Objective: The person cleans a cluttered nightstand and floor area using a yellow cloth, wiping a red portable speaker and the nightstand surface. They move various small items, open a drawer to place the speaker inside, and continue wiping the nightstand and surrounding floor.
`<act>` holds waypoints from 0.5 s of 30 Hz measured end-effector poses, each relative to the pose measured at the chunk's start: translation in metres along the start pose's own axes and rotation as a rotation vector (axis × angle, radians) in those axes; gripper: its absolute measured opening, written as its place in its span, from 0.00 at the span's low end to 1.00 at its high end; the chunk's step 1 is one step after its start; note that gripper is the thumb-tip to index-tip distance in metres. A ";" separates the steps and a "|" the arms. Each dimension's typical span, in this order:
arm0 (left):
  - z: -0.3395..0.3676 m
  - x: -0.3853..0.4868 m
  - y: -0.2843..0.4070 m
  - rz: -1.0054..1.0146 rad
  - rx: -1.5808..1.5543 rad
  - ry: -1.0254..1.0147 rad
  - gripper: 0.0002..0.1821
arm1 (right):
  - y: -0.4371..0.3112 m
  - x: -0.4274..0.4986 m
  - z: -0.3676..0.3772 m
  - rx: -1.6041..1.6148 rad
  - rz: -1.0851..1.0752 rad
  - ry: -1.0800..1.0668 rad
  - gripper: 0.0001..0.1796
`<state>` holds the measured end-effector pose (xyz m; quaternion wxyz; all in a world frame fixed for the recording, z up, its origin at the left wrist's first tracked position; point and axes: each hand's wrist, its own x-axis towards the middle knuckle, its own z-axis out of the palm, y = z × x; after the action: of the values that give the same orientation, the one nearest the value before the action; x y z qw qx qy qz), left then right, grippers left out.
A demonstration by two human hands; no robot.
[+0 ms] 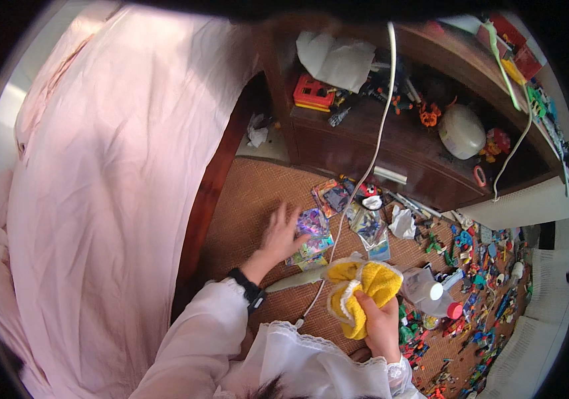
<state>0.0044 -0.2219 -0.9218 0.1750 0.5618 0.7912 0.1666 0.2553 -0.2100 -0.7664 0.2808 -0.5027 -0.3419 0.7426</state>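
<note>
My left hand (280, 236), blurred and with its fingers spread, is at the left edge of some shiny trading cards (313, 223) on the woven floor mat (244, 194). Whether it touches them I cannot tell. A yellow cloth with white edging (364, 279) is bunched up in my right hand (381, 321). Just right of the cloth lie clear plastic bottles (416, 284), one with a white cap and one with a red cap. More cards (368, 227) lie beyond a white cable (381, 119) that runs down across the view.
A pink-sheeted bed (105, 199) fills the left side. Ahead stands a dark wooden cabinet (354, 144) with toys and a white rounded object (461, 131) on its shelf. Many small toy pieces (479, 279) cover the mat at the right, near crumpled tissue (402, 222).
</note>
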 end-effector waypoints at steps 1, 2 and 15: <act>0.009 0.007 0.002 0.103 0.024 0.043 0.38 | 0.005 -0.001 0.003 0.033 0.001 -0.061 0.16; 0.017 0.016 0.005 0.206 0.049 0.086 0.39 | 0.010 0.000 0.005 0.018 0.041 -0.073 0.16; 0.110 0.016 0.069 0.562 -0.140 -0.037 0.28 | 0.063 -0.004 0.003 0.001 0.155 -0.255 0.17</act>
<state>0.1075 -0.1778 -0.9887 0.1747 0.7485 0.5878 0.2523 0.2489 -0.2521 -0.8127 0.1771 -0.4290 -0.3345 0.8202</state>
